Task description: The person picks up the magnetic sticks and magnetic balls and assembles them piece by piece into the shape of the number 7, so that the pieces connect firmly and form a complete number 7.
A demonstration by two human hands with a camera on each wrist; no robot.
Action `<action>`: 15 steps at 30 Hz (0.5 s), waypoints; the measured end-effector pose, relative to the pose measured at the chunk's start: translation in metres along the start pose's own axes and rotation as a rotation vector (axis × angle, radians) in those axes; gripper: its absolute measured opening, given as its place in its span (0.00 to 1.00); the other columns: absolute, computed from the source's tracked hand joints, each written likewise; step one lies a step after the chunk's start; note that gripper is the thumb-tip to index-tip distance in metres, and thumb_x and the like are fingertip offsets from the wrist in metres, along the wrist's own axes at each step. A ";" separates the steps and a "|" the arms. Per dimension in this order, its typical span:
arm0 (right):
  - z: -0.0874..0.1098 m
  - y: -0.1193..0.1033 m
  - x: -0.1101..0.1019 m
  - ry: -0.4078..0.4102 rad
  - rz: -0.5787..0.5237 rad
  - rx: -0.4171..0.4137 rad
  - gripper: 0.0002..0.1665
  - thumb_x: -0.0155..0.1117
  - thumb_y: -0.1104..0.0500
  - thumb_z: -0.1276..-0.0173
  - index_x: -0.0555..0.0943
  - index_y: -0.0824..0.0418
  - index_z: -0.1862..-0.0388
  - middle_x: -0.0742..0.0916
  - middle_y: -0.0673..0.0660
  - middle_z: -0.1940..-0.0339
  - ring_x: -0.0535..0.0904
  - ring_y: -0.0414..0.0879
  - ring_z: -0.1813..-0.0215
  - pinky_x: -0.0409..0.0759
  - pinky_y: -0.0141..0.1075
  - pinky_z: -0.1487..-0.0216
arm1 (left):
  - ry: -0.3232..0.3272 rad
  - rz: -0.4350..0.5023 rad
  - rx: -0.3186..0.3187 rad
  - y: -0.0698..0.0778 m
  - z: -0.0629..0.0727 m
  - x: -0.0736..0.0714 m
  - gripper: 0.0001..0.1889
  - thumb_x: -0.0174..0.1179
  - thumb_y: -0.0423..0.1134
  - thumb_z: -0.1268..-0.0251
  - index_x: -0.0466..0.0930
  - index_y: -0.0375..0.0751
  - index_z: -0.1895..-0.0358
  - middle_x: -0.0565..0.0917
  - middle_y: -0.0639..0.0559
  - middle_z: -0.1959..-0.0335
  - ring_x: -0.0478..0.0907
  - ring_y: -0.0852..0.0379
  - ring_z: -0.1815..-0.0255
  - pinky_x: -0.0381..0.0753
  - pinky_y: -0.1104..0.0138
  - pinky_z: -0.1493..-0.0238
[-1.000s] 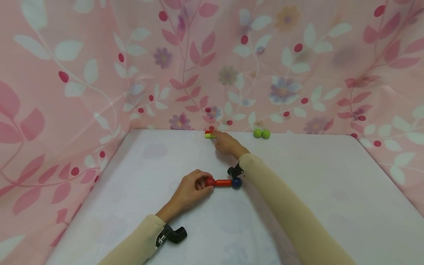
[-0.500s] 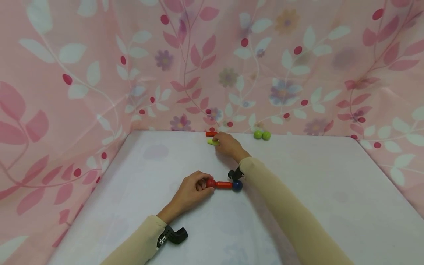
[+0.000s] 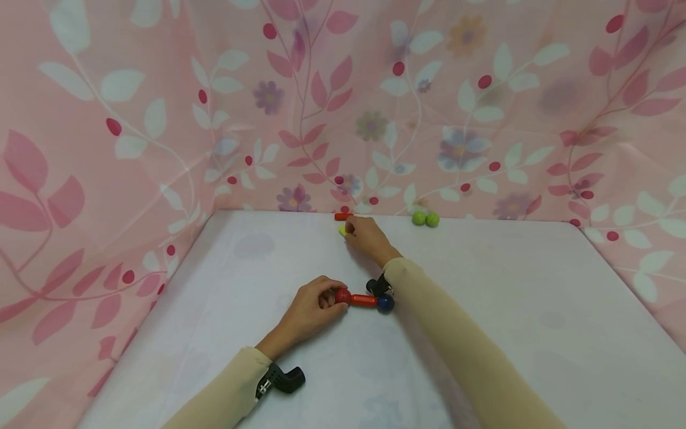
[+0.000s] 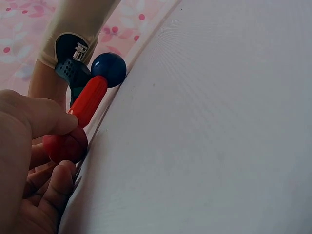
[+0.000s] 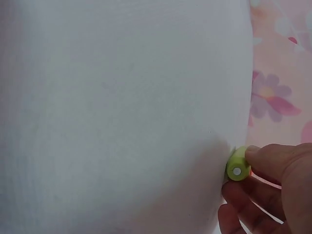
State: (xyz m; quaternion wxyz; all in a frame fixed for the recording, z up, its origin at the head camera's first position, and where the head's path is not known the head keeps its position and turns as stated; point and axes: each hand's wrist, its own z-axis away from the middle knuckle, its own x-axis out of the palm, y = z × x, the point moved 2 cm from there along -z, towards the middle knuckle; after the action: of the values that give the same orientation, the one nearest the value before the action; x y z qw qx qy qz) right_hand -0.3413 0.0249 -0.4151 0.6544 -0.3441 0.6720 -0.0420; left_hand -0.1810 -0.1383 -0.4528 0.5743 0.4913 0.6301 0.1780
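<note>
With thumb and fingers, my left hand (image 3: 306,314) grips a red ball (image 3: 343,297). A red rod (image 3: 364,301) joins that ball to a dark blue ball (image 3: 385,303), forming a short dumbbell shape. In the left wrist view the thumb lies over the red ball (image 4: 67,146) beside the rod's end. Farther back, my right hand (image 3: 370,240) pinches a yellow-green rod (image 3: 342,230). A round pale disc shows on the end of this yellow-green rod (image 5: 237,168) in the right wrist view, with the thumb above and fingers below.
A loose red rod (image 3: 341,217) lies at the white table's (image 3: 498,310) back edge, just beyond the right hand. Two green balls (image 3: 425,218) sit side by side along the same edge, to the right. Pink floral cloth (image 3: 321,101) hangs behind.
My right hand has taken hold of the yellow-green rod and drawn it slightly toward me, away from the loose red rod. The left hand keeps its grip on the red ball.
</note>
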 end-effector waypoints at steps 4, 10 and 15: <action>0.000 0.004 0.000 0.034 -0.038 0.029 0.04 0.69 0.65 0.28 0.81 0.64 0.58 0.85 0.57 0.62 0.77 0.50 0.60 0.78 0.41 0.53 | 0.003 0.007 0.004 0.000 0.000 0.001 0.16 0.74 0.35 0.38 0.87 0.45 0.47 0.80 0.58 0.62 0.77 0.59 0.68 0.78 0.67 0.66; 0.000 0.008 -0.002 0.021 -0.124 0.098 0.16 0.72 0.63 0.31 0.81 0.66 0.46 0.87 0.60 0.58 0.82 0.52 0.58 0.82 0.42 0.52 | -0.002 0.002 -0.001 -0.001 0.000 0.001 0.16 0.74 0.36 0.37 0.86 0.45 0.47 0.80 0.58 0.61 0.76 0.59 0.68 0.78 0.66 0.66; 0.000 0.009 -0.007 0.012 -0.140 0.115 0.18 0.74 0.61 0.32 0.82 0.67 0.46 0.88 0.61 0.57 0.84 0.51 0.57 0.84 0.41 0.56 | 0.003 -0.003 0.000 -0.001 0.000 0.000 0.15 0.74 0.36 0.36 0.87 0.46 0.47 0.80 0.58 0.61 0.76 0.60 0.68 0.78 0.66 0.66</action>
State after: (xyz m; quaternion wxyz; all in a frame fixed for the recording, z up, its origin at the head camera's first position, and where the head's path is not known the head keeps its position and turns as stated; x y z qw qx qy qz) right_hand -0.3455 0.0350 -0.4137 0.6647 -0.3518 0.6466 -0.1281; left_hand -0.1815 -0.1390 -0.4540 0.5737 0.4902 0.6317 0.1779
